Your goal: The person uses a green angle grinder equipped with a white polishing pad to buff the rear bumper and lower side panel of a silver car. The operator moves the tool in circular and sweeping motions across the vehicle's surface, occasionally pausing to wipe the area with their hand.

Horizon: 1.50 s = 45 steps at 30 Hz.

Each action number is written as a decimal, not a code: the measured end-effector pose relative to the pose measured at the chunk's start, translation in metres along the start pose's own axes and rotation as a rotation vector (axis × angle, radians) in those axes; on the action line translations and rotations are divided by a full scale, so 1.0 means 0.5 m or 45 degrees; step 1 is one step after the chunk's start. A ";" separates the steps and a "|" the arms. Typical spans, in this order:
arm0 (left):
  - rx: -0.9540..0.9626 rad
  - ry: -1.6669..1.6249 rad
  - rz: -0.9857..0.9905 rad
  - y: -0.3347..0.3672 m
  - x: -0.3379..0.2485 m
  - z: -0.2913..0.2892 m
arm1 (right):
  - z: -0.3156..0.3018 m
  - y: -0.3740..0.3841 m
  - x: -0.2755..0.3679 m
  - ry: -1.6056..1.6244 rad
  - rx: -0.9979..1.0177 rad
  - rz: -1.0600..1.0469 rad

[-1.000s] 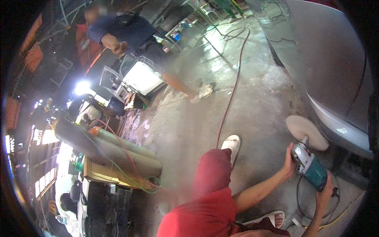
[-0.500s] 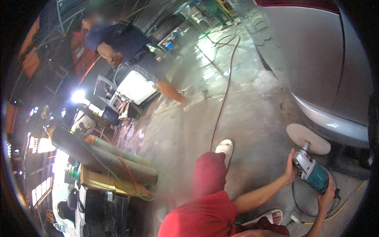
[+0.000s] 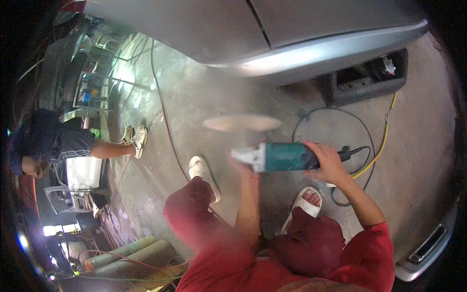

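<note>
In front of me I hold a teal and silver electric polisher (image 3: 287, 157) crosswise, its round pale buffing pad (image 3: 242, 122) facing the car's side. My left hand (image 3: 244, 168) is closed around the silver head end, with most of its fingers hidden behind the tool. My right hand (image 3: 325, 162) grips the rear of the teal body, next to where the black cord comes out. Beyond the pad is the grey car's lower body (image 3: 301, 56); a gap shows between the two.
A black open box (image 3: 369, 80) sits beside the car. Black cord loops and a yellow cable (image 3: 384, 134) lie at right; a red hose (image 3: 165, 109) crosses the floor. Gas cylinders (image 3: 129, 250) lie at lower left. Another person (image 3: 73, 138) stands at left. A silver car part (image 3: 423, 253) is at lower right.
My view has swung to the right, so the car now spans the top. The polisher has gone from tilted at the right side to level in the middle, still in both hands.
</note>
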<state>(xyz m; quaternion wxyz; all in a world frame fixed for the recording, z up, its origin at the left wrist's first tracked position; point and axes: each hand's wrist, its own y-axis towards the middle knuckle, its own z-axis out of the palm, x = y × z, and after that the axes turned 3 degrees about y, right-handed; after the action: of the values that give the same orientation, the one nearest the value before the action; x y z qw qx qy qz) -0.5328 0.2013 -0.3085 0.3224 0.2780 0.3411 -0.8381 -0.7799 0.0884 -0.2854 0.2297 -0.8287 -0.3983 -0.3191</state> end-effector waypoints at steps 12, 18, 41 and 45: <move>0.277 0.097 -0.239 0.043 0.004 -0.179 | 0.061 0.104 0.052 0.728 0.837 -0.179; -0.095 0.893 1.118 -0.097 -0.233 0.132 | 0.063 0.011 -0.032 0.475 0.373 0.202; 2.008 0.442 0.991 -0.304 -0.363 0.453 | 0.046 0.006 -0.177 -0.269 0.014 0.209; 1.820 0.450 0.957 -0.288 -0.322 0.423 | 0.039 -0.001 -0.176 -0.280 0.054 0.216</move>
<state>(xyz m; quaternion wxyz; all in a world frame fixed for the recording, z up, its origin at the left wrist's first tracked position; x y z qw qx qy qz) -0.5875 0.1794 -0.0120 0.2682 0.6392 -0.3445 -0.6332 -0.8157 0.0560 -0.3615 0.2285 -0.8842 -0.3563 -0.1974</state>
